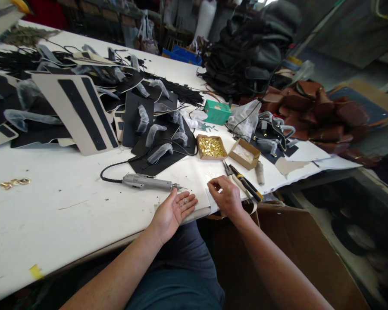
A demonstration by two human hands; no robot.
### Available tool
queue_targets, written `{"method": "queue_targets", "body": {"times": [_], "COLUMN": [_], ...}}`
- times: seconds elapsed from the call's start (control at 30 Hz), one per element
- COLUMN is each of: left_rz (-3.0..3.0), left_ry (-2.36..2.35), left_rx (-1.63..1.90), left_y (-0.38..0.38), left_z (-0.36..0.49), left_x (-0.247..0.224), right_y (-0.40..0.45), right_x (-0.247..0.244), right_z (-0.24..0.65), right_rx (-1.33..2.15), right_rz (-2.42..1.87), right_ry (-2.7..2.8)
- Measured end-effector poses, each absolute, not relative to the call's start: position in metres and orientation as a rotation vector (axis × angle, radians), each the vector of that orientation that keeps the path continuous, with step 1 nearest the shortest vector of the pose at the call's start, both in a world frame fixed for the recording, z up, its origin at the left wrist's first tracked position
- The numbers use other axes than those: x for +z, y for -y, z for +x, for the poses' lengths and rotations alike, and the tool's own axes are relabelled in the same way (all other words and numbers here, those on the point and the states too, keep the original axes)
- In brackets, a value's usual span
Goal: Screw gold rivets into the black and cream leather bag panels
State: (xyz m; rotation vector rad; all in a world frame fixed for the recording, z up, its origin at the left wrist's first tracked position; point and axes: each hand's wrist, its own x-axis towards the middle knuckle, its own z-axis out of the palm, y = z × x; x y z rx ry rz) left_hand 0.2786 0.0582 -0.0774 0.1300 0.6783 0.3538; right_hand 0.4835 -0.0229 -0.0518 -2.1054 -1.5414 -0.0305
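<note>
My left hand (174, 211) lies palm up at the table's front edge, fingers stretched out, with a few small clear washer-like pieces (183, 203) on the fingers. Just beyond it rests a grey electric screwdriver (147, 182), its bit pointing right and its cord running back. My right hand (225, 196) is at the table edge with thumb and fingertips pinched together; whatever is between them is too small to make out. Tiny pale pieces (211, 175) are scattered just past its fingers. Close to its right lie pliers (236, 176) and a yellow-and-black handled tool (248, 184).
Behind the hands stand a box of gold-coloured hardware (212, 147) and a cardboard box with clear pieces (245, 154). Black panels with plastic-wrapped handles (161, 142) pile up at left. A green box (217, 112), black bags (252, 56) and brown bags (323, 107) sit farther back.
</note>
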Motion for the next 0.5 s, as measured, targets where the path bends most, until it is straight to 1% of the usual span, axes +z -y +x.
{"method": "queue_targets", "body": {"times": [0.07, 0.13, 0.33, 0.5], "left_rz": [0.155, 0.166, 0.164, 0.165], "left_ry": [-0.675, -0.669, -0.674, -0.680], "left_rx": [0.354, 0.352, 0.349, 0.346], "left_y": [-0.058, -0.057, -0.058, -0.059], "left_z": [0.278, 0.277, 0.278, 0.279], "left_x": [-0.078, -0.078, -0.076, -0.074], "right_y": [0.022, 0.021, 0.017, 0.016], "right_x": [-0.058, -0.064, -0.076, -0.080], "right_z": [0.506, 0.521, 0.527, 0.526], "right_rx": [-0.170, -0.236, -0.329, -0.330], "right_rz": [-2.194, -2.239, -2.316, -2.334], "right_ry": [1.592, 1.661, 1.787, 1.797]}}
